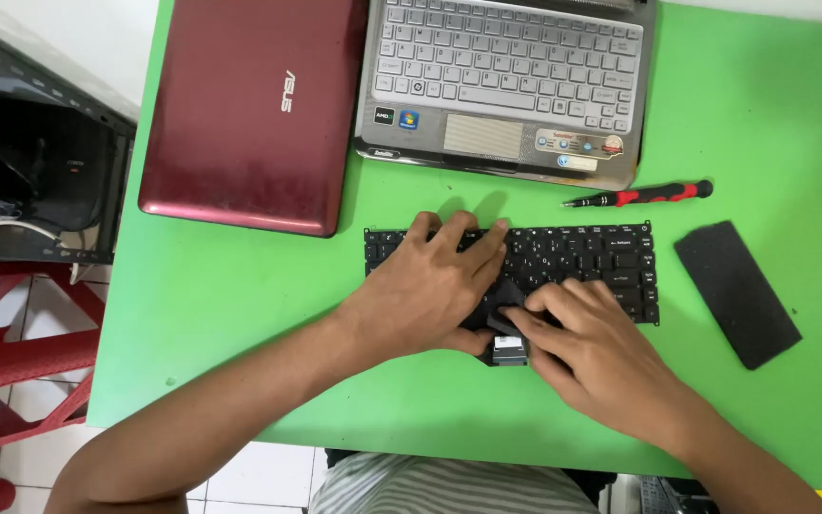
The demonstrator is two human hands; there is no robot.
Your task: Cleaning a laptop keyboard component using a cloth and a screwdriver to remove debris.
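Observation:
A loose black laptop keyboard (pixel 582 262) lies flat on the green table (pixel 240 305). My left hand (pixel 430 281) rests palm down on its left half, fingers spread over the keys. My right hand (pixel 587 347) pinches the keyboard's flat ribbon cable (pixel 508 350) at the front edge; the cable's grey connector end pokes out below my fingers. The middle of the keyboard is hidden under both hands.
A closed dark red laptop (pixel 249 105) lies at the back left, an open silver laptop (pixel 506 81) beside it. A red-and-black screwdriver (pixel 644 195) lies behind the keyboard. A black foam pad (pixel 736 290) sits to the right. A red plastic chair (pixel 11 352) stands left of the table.

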